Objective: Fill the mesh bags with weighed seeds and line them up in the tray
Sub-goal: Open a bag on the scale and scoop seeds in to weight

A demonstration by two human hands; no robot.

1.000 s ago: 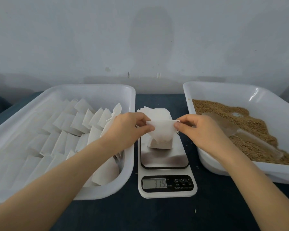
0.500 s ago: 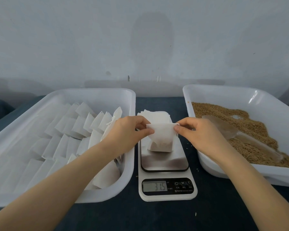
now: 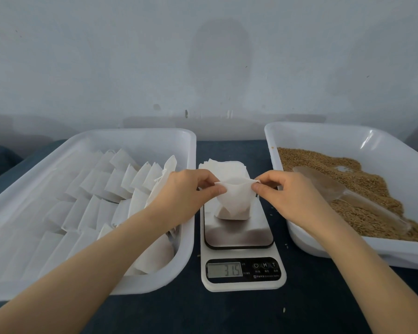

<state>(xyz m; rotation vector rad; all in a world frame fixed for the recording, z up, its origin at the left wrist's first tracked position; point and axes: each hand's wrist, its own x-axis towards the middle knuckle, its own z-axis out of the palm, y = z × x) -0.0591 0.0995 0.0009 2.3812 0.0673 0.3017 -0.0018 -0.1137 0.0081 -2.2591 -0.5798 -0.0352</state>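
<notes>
1. The left hand [image 3: 186, 196] pinches the left edge of the bag's mouth between thumb and fingertips; the right hand [image 3: 292, 196] pinches the right edge the same way, each with its other fingers loosely curled
2. The bag [image 3: 235, 196] hangs between the hands with its mouth drawn into a narrow slit, likely to check or close it; its bulging bottom seems to rest on the scale [image 3: 239, 233], so the weight can be read
3. The scale sits on the desk [image 3: 227, 309] between two trays, its display facing the person and showing 315, decimal point unclear; a stack of empty bags [image 3: 223, 166] lies at its far end, handy for the next fill
4. The left tray [image 3: 130, 133], just beside the left hand, holds filled bags [image 3: 121, 184] leaning in overlapping rows, which keeps them upright and countable
5. The right tray [image 3: 323, 127] holds the seeds [image 3: 362, 189], with a clear scoop [image 3: 336, 186] lying on them near the right hand
</notes>
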